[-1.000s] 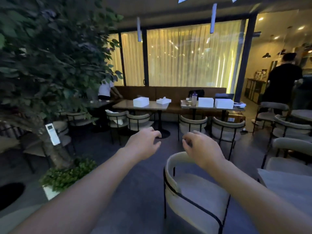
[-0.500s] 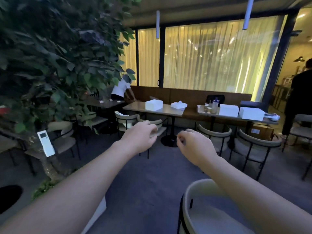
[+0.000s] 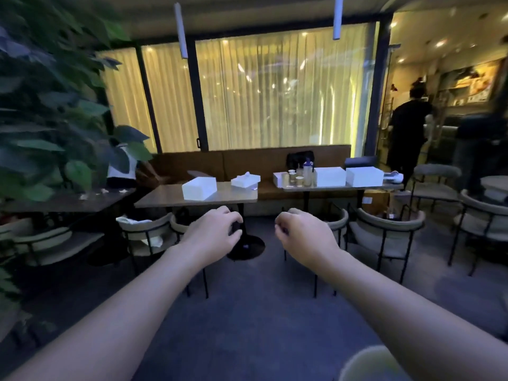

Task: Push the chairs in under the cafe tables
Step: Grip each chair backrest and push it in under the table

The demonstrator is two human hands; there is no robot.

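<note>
Both my arms stretch forward over the dark floor. My left hand (image 3: 213,233) and my right hand (image 3: 303,235) are loosely curled and hold nothing. Ahead stand two wooden cafe tables, the left table (image 3: 162,200) and the right table (image 3: 341,187), in front of a brown bench. Beige chairs with black frames stand before them: one chair (image 3: 143,237) with a cloth on it at left, another chair (image 3: 384,232) at right, and a chair (image 3: 339,224) partly hidden behind my right hand. My hands are short of the chairs and touch none.
A leafy tree (image 3: 49,105) fills the left side. White boxes (image 3: 198,188) and cups (image 3: 295,177) sit on the tables. More chairs (image 3: 483,224) stand at right. A person in black (image 3: 409,138) stands at the far right; another in white (image 3: 123,169) bends behind the leaves. A chair back (image 3: 368,364) is at the bottom edge.
I have moved forward toward the tables; they and their chairs look larger and nearer. The chair below my hands has slid nearly out of view. My fingers have curled in more.
</note>
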